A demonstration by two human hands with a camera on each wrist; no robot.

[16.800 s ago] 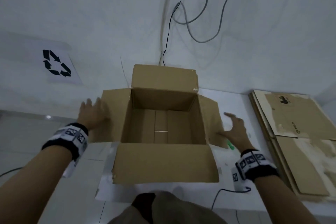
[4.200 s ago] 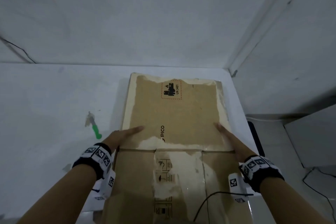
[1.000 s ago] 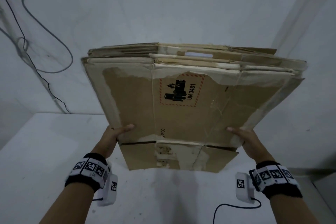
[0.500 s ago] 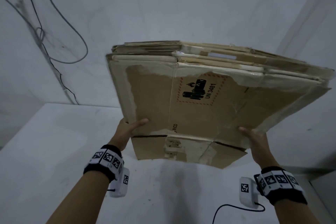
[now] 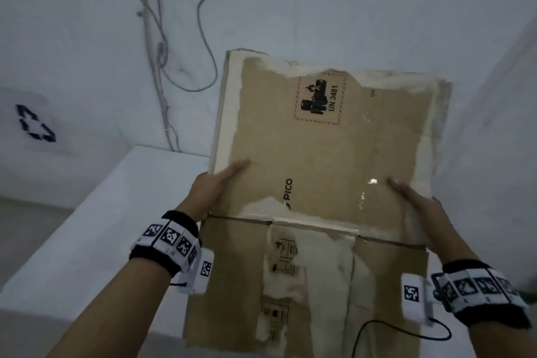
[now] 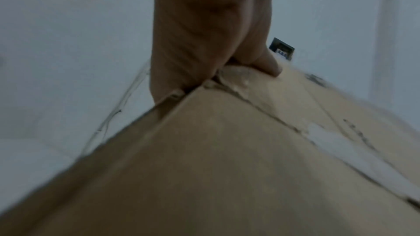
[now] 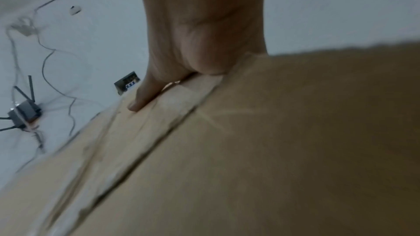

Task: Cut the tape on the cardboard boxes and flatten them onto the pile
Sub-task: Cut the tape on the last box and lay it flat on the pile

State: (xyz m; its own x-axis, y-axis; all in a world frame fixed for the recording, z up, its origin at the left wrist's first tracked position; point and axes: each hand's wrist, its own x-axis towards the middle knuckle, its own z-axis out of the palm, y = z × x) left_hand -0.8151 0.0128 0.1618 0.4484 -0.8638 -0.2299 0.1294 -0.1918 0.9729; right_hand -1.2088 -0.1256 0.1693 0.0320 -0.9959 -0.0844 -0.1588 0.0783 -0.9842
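Note:
I hold a stack of flattened cardboard boxes [image 5: 325,154] in the air above the white table [image 5: 96,227]. The top sheet shows a battery hazard label, torn paper patches and clear tape. My left hand [image 5: 216,183] grips the stack's left edge, thumb on top, other fingers hidden beneath. My right hand [image 5: 418,200] grips the right edge the same way. In the left wrist view the left hand [image 6: 211,60] pinches the cardboard edge [image 6: 227,150]. In the right wrist view the right hand's thumb [image 7: 145,96] lies flat on the cardboard [image 7: 272,132].
Cables [image 5: 162,67] hang down the white wall behind the table. A recycling sign [image 5: 35,122] is on the wall at left. A router [image 7: 22,112] with antennas shows in the right wrist view. A wall corner stands close on the right.
The stack has tipped from a steep upward tilt to nearly flat in front of me and swung left. Both hands keep their grip on its edges.

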